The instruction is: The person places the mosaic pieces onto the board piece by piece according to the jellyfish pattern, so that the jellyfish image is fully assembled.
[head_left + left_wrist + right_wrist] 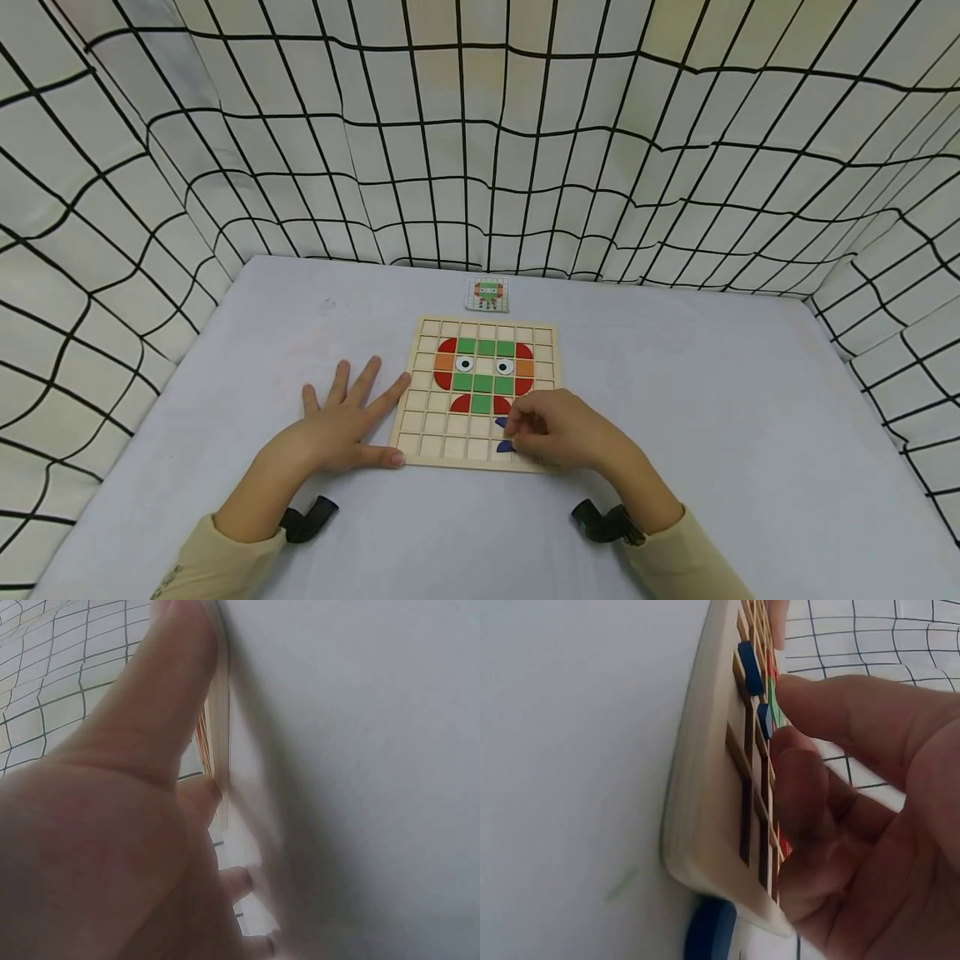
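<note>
A square wooden grid board [455, 446] lies on the table, with green, red and orange tiles [483, 382] and two round eye tiles forming a figure. My left hand [330, 433] rests with fingers spread; its thumb and forefinger touch the board's left edge. Over the lower right cells, my right hand [562, 425] has curled fingers, thumb and forefinger pinching at a small blue tile [765, 720]. Another blue tile [506, 447] lies close by toward the near edge. The hand covers the board's lower right corner in the head view.
Behind the board is a small picture card [487, 295] showing a similar coloured figure. A blue piece [711, 930] shows beside the board's corner in the right wrist view. Black netting [495, 125] over pale walls surrounds the white table [697, 392].
</note>
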`<state>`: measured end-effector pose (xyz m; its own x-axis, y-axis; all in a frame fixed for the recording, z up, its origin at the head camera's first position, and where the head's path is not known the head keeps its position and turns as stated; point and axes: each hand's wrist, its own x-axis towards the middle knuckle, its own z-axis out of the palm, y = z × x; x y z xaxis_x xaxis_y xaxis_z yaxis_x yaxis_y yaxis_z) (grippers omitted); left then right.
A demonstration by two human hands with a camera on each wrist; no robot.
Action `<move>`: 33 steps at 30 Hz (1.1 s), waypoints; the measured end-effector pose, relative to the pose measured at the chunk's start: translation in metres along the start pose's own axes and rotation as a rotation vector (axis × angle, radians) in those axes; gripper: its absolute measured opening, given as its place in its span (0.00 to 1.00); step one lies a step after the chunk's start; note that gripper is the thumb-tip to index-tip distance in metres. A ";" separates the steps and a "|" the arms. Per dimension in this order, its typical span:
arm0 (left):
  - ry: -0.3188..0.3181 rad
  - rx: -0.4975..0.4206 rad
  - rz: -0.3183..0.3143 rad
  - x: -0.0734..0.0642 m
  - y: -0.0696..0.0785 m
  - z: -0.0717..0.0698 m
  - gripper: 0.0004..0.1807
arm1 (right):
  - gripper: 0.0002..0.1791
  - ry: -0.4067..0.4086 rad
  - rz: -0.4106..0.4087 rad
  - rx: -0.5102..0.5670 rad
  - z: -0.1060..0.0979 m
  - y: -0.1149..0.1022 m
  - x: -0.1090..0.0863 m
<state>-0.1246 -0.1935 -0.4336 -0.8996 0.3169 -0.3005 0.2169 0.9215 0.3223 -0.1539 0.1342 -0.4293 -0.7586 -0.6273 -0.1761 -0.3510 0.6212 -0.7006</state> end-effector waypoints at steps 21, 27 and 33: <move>-0.013 0.010 -0.005 0.000 -0.001 0.000 0.61 | 0.08 -0.043 -0.043 -0.166 0.008 -0.008 -0.001; -0.009 0.007 -0.003 0.000 -0.001 0.000 0.61 | 0.14 -0.051 -0.153 -0.209 0.007 -0.009 -0.002; -0.011 0.009 -0.004 0.000 0.001 -0.001 0.61 | 0.15 -0.033 -0.166 -0.277 0.006 -0.012 -0.003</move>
<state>-0.1249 -0.1929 -0.4324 -0.8965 0.3151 -0.3116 0.2163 0.9248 0.3129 -0.1444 0.1255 -0.4251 -0.6618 -0.7429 -0.1004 -0.6080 0.6103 -0.5078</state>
